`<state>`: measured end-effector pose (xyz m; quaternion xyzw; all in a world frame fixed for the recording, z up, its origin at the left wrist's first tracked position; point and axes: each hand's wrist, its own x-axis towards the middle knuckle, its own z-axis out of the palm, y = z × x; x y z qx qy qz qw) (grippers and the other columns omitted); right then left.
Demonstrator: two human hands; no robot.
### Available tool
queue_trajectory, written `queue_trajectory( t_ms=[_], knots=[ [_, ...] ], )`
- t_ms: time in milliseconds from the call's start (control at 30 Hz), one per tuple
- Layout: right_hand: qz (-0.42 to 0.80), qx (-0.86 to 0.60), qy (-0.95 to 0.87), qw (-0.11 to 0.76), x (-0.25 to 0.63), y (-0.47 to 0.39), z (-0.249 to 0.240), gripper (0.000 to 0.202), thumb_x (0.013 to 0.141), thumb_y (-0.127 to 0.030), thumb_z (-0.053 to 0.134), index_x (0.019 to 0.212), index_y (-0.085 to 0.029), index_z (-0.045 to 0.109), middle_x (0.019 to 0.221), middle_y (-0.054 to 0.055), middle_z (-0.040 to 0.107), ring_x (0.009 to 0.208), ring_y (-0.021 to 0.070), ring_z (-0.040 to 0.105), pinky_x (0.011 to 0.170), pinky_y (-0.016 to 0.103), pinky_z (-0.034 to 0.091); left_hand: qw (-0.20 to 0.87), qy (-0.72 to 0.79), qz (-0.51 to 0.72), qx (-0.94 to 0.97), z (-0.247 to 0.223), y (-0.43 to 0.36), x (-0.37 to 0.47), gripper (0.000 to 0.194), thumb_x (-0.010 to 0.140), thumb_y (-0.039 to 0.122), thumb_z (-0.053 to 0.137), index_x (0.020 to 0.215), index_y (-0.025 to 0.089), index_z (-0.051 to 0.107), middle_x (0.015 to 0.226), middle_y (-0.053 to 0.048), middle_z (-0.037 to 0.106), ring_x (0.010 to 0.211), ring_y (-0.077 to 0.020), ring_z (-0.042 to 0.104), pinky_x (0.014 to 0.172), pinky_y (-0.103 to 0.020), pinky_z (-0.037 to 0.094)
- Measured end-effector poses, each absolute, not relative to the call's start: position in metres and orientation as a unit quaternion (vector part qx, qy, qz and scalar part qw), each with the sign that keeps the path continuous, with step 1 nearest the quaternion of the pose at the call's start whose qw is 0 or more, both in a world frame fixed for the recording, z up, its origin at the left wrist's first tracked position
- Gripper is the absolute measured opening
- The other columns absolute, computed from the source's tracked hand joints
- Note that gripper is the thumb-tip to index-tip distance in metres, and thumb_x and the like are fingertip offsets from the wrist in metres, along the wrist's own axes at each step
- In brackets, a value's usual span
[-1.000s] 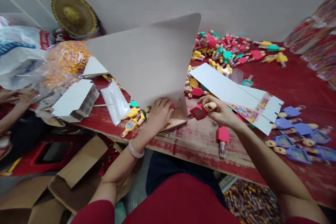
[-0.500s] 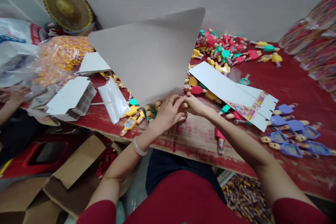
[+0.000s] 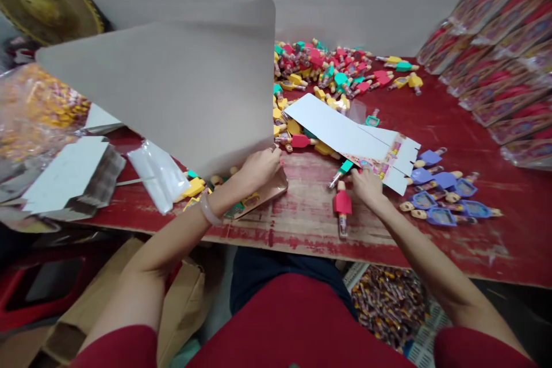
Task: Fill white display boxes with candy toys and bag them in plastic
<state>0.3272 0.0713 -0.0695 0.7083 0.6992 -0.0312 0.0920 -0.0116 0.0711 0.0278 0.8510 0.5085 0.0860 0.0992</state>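
Note:
My left hand (image 3: 264, 168) is closed at the right end of an open cardboard box (image 3: 269, 191), its fingertips pinching the far corner. Several small plastic toys with wooden-looking knobs lie inside the box, partly behind my forearm. The box's big grey lid (image 3: 185, 86) stands raised and hides the table behind it. My right hand (image 3: 367, 184) has its fingers curled at the lower edge of a white printed card (image 3: 340, 129), over a red toy that is mostly covered. A green toy (image 3: 346, 167) and another red toy (image 3: 342, 202) with a clear tube lie just left of these fingers.
A heap of red, green and yellow toys (image 3: 328, 66) lies by the wall. Purple toys (image 3: 440, 216) are grouped at right, below stacked bagged packs (image 3: 495, 69). Folded white cartons (image 3: 71, 175) and clear plastic bags (image 3: 159, 175) lie at left. Brown cartons sit under the table.
My right hand has left the box and moved right to the white card's edge. My left hand stays at the box. The view has turned to the right.

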Motion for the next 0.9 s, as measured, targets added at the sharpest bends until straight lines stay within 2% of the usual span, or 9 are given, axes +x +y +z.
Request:
queue_trajectory(
  t_ms=[67, 167, 300, 400, 500, 633, 767, 833, 900],
  knots=[
    [0.008, 0.679, 0.725, 0.119, 0.344, 0.072, -0.085, 0.033, 0.103, -0.024, 0.043, 0.120, -0.009, 0.066, 0.131, 0.030, 0.056, 0.116, 0.0388, 0.061, 0.086, 0.044, 0.050, 0.089, 0.533, 0.072, 0.838, 0.032, 0.076, -0.009, 0.018, 0.099, 0.019, 0.048, 0.104, 0.013, 0.064, 0.094, -0.015, 0.071, 0.080, -0.0251, 0.069, 0.074, -0.034, 0.050],
    [0.031, 0.656, 0.748, 0.093, 0.351, 0.073, -0.092, 0.037, 0.105, -0.023, 0.036, 0.119, -0.010, 0.067, 0.130, 0.030, 0.057, 0.115, 0.0376, 0.061, 0.087, 0.044, 0.049, 0.073, 0.560, 0.041, 0.824, 0.035, 0.074, -0.008, 0.019, 0.099, 0.018, 0.049, 0.107, 0.010, 0.064, 0.098, -0.017, 0.072, 0.083, -0.0278, 0.070, 0.074, -0.036, 0.051],
    [0.029, 0.726, 0.686, -0.036, 0.348, 0.065, -0.060, 0.041, 0.105, -0.035, 0.038, 0.127, -0.009, 0.062, 0.118, 0.027, 0.065, 0.099, 0.0355, 0.067, 0.078, 0.044, 0.052, 0.087, 0.533, 0.014, 0.841, 0.036, 0.071, -0.008, 0.021, 0.100, 0.021, 0.050, 0.101, 0.010, 0.067, 0.093, -0.016, 0.072, 0.082, -0.0263, 0.070, 0.075, -0.035, 0.052],
    [-0.055, 0.705, 0.687, -0.168, 0.344, 0.050, -0.016, 0.038, 0.097, -0.039, 0.051, 0.127, -0.017, 0.061, 0.106, 0.018, 0.071, 0.092, 0.0327, 0.070, 0.078, 0.043, 0.055, 0.113, 0.478, -0.018, 0.871, 0.037, 0.076, -0.002, 0.021, 0.097, 0.021, 0.052, 0.091, 0.013, 0.070, 0.085, -0.013, 0.071, 0.078, -0.0244, 0.069, 0.077, -0.036, 0.052],
    [-0.199, 0.576, 0.755, -0.242, 0.326, 0.029, 0.021, 0.030, 0.093, -0.036, 0.055, 0.120, -0.026, 0.062, 0.110, 0.012, 0.073, 0.098, 0.0293, 0.071, 0.082, 0.040, 0.057, 0.118, 0.442, -0.046, 0.888, 0.038, 0.088, 0.009, 0.019, 0.092, 0.021, 0.057, 0.084, 0.013, 0.072, 0.080, -0.013, 0.070, 0.075, -0.0249, 0.067, 0.076, -0.037, 0.051],
    [-0.296, 0.401, 0.847, -0.183, 0.270, 0.018, 0.027, 0.022, 0.095, -0.024, 0.052, 0.113, -0.028, 0.063, 0.125, 0.010, 0.069, 0.106, 0.0251, 0.070, 0.087, 0.039, 0.057, 0.094, 0.447, -0.057, 0.888, 0.045, 0.109, 0.009, 0.016, 0.089, 0.017, 0.058, 0.086, 0.012, 0.073, 0.082, -0.013, 0.070, 0.077, -0.0235, 0.067, 0.073, -0.034, 0.049],
    [-0.255, 0.313, 0.912, -0.068, 0.204, 0.038, 0.001, 0.038, 0.086, 0.001, 0.044, 0.109, -0.022, 0.062, 0.121, 0.010, 0.068, 0.102, 0.0222, 0.067, 0.086, 0.035, 0.054, 0.092, 0.501, -0.051, 0.859, 0.052, 0.116, -0.008, 0.020, 0.091, 0.015, 0.055, 0.092, 0.012, 0.075, 0.080, -0.013, 0.070, 0.076, -0.0224, 0.067, 0.070, -0.032, 0.048],
    [-0.217, 0.297, 0.930, -0.018, 0.180, 0.049, -0.004, 0.043, 0.080, 0.008, 0.041, 0.108, -0.018, 0.061, 0.115, 0.012, 0.067, 0.101, 0.0222, 0.065, 0.085, 0.033, 0.052, 0.100, 0.508, -0.050, 0.854, 0.053, 0.112, -0.014, 0.022, 0.092, 0.014, 0.053, 0.093, 0.012, 0.075, 0.080, -0.013, 0.071, 0.073, -0.0213, 0.067, 0.069, -0.031, 0.048],
    [-0.179, 0.282, 0.942, 0.020, 0.164, 0.055, 0.001, 0.042, 0.080, 0.010, 0.041, 0.108, -0.014, 0.061, 0.111, 0.014, 0.067, 0.102, 0.0228, 0.065, 0.084, 0.031, 0.050, 0.096, 0.510, -0.056, 0.853, 0.053, 0.106, -0.014, 0.023, 0.092, 0.014, 0.052, 0.092, 0.011, 0.075, 0.080, -0.014, 0.073, 0.072, -0.0208, 0.068, 0.069, -0.031, 0.049]
  ],
)
